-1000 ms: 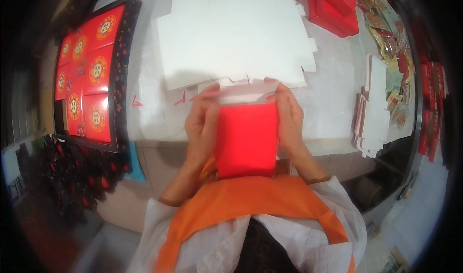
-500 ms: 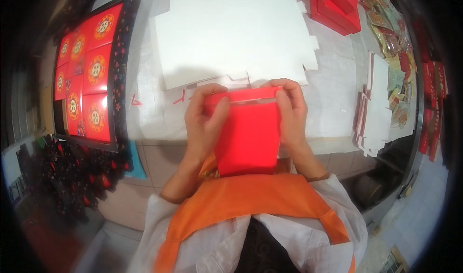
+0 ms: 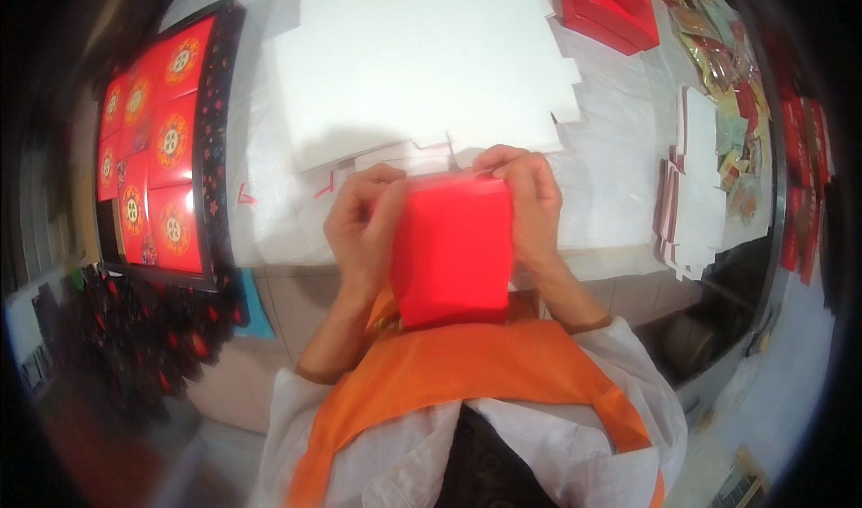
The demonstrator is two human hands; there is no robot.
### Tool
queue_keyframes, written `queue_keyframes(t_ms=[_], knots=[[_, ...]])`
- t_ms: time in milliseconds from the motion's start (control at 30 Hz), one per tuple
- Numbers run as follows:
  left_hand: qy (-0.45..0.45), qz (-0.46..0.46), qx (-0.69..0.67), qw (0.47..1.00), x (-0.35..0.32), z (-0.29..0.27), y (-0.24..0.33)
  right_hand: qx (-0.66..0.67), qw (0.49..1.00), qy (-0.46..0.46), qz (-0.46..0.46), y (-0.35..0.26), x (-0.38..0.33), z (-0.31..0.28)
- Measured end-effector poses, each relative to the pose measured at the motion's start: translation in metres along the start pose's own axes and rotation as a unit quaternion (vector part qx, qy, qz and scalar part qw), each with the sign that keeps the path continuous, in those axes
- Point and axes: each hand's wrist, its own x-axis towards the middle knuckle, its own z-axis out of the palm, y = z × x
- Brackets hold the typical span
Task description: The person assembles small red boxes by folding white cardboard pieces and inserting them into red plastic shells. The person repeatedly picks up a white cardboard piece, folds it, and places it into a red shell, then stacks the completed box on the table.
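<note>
A red cardboard box (image 3: 453,252) stands upright between my hands, near the orange apron and the table's front edge. My left hand (image 3: 366,221) pinches its far left corner, fingers curled at the rim. At the far right corner, my right hand (image 3: 528,198) is closed on the rim in the same way. The box's far edge is smeared by motion, and its flap no longer shows as a separate strip. Just beyond my fingers lie flat white cardboard sheets (image 3: 426,68) with cut tabs.
A dark tray (image 3: 208,149) with several red printed boxes is at the left. Another red box (image 3: 615,10) sits at the far right. White cardboard blanks (image 3: 696,180) lie near packaged sachets (image 3: 718,50) on the right. Small red scraps (image 3: 325,185) dot the table.
Both hands have shifted slightly left. The raised red flap along the box's far edge has folded down, and the gap beneath it is gone from view.
</note>
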Motion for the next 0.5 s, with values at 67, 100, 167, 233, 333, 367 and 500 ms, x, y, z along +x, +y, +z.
queue_keyframes(t_ms=[67,100,167,233,333,367,500], knots=[[0.002,-0.008,0.007,1.000,0.000,0.000,0.001,-0.008,1.000,0.001,-0.023,0.004,-0.001,0.000],[-0.001,-0.012,0.009,1.000,0.000,0.001,0.003,-0.023,0.999,0.002,-0.037,0.010,-0.002,-0.005],[-0.010,-0.004,0.067,0.998,0.001,0.001,-0.001,-0.018,1.000,0.014,-0.019,0.015,-0.004,-0.010],[-0.013,0.058,0.129,0.990,0.005,0.009,-0.003,0.023,0.999,0.046,0.019,0.009,-0.002,-0.015],[-0.166,0.168,0.217,0.947,0.019,0.002,0.011,-0.073,0.996,-0.027,-0.042,-0.003,0.004,-0.013],[-0.219,0.070,0.248,0.941,0.023,-0.003,0.022,-0.120,0.969,-0.103,-0.191,-0.001,0.009,-0.018],[-0.438,-0.002,0.365,0.821,0.049,0.006,0.073,-0.232,0.911,-0.199,-0.277,-0.034,0.020,-0.040]])
